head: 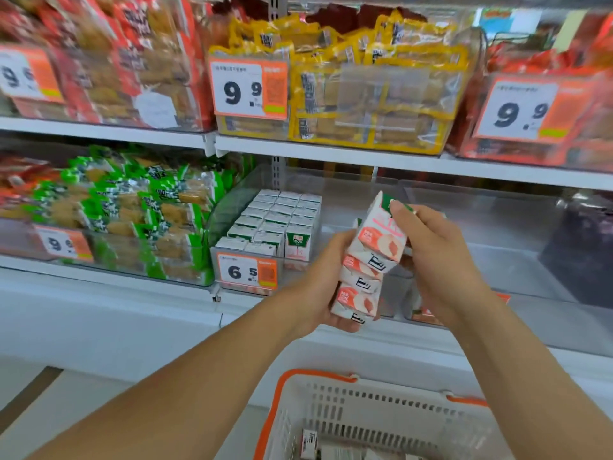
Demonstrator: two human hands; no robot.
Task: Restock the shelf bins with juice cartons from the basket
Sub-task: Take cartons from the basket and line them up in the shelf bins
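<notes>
The left hand is curled around a stack of small white-and-pink juice cartons printed with a peach picture, fingers wrapped behind them and the palm supporting the lowest one. The right hand grips the topmost carton of that stack, thumb over its green top edge and fingers curled round its far side; this carton is tilted away from the ones beneath, though still touching them. Both hands are held in front of the lower shelf, above the basket.

Just behind the hands stands a clear plastic shelf bin, with rows of matching white juice cartons packed upright in its left part; its right part, behind the held stack, shows bare plastic. An orange-and-white price tag reading 6.5 is fixed to the bin's front. To the left sits a bin of green-wrapped snack packs. On the shelf above are yellow-wrapped snack packs and red-wrapped snack packs, with tags reading 9.9.

Below the hands, a white plastic basket with an orange rim and handles stands by the white shelf base; a few more cartons lie at its bottom.
</notes>
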